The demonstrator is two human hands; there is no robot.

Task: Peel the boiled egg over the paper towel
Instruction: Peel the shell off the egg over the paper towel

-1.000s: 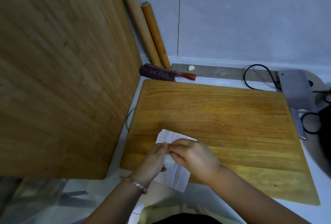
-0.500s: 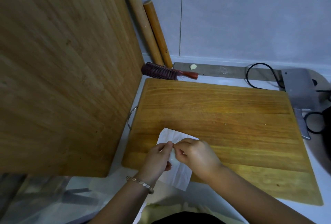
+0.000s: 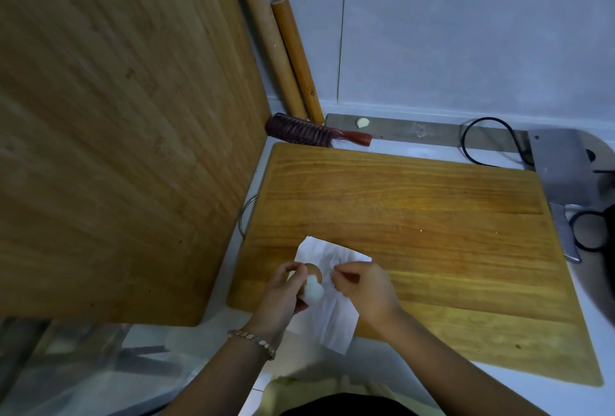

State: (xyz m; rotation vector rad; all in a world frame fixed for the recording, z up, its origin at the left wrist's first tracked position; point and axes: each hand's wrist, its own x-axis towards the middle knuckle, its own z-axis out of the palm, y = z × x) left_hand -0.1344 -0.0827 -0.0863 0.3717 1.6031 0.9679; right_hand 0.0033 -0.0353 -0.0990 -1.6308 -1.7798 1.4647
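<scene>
The egg (image 3: 312, 285) is held in the left hand (image 3: 283, 295), just above the near left part of the paper towel (image 3: 332, 309). Its shell is brown at the top, and a white peeled area shows on the side facing the camera. The left hand's grip is closed around the egg from the left and from below. The right hand (image 3: 366, 289) is just beside the egg, not touching it, with thumb and forefinger pinched together; if a piece of shell is between them, it is too small to make out. A bracelet (image 3: 253, 342) is on the left wrist.

The paper towel is white and wrinkled. It lies on the near edge of the wooden cutting board (image 3: 416, 232) and hangs a little over it onto the counter (image 3: 382, 369).

A bigger wooden board (image 3: 116, 116) stands upright at the left. Two rolling pins (image 3: 289, 59) lean in the corner against the tiled wall. A brush (image 3: 312, 132) with a red handle lies behind the cutting board. At the right are a cleaver (image 3: 562, 176), a black cable (image 3: 479, 139) and scissors (image 3: 589, 229), partly cut off by the frame edge. The dark round shape at the far right is hard to identify.
</scene>
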